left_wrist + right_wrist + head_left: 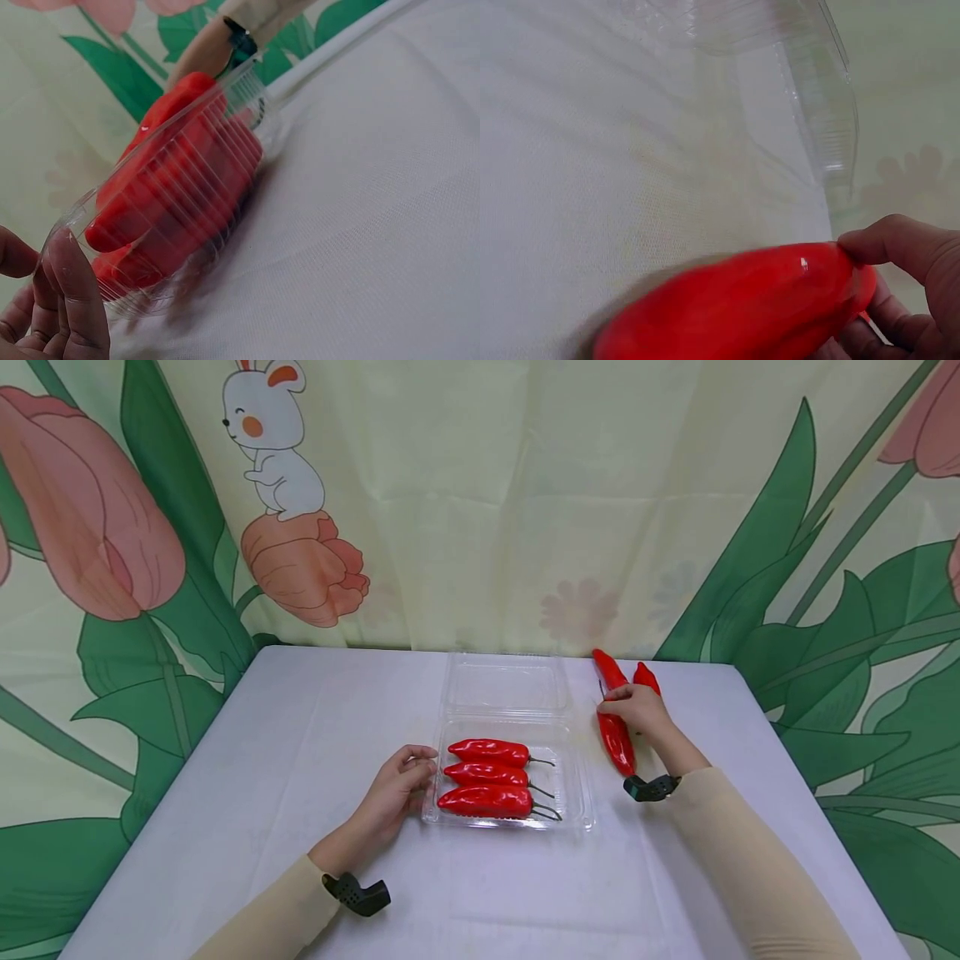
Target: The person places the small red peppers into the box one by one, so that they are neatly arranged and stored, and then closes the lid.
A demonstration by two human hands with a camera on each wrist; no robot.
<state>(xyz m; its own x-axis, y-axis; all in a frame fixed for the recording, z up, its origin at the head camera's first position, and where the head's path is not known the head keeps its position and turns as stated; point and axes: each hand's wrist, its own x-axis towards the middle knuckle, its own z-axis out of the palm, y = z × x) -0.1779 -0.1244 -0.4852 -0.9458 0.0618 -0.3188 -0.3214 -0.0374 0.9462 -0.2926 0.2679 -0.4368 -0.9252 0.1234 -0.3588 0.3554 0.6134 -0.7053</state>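
Note:
A clear plastic clamshell box [581, 814] lies with its lid [506, 687] folded back. Three glossy red chili peppers [487, 774] lie side by side in its base, stems to the right. At the box's left side, my left hand [401, 781] pinches the rim; in the left wrist view, fingers [75, 281] and thumb sit either side of it. To the right of the box, my right hand [637, 708] grips a red chili pepper [617, 745] by its upper end between thumb and fingers. The right wrist view shows that pepper [742, 300] close up, its far end partly out of frame.
Two more red peppers lie beyond my right hand: one at the left [609, 667] and one at the right [647, 677], both partly hidden by it. A white cloth [300, 727] covers the table. Behind the back edge hangs a printed curtain [465, 527].

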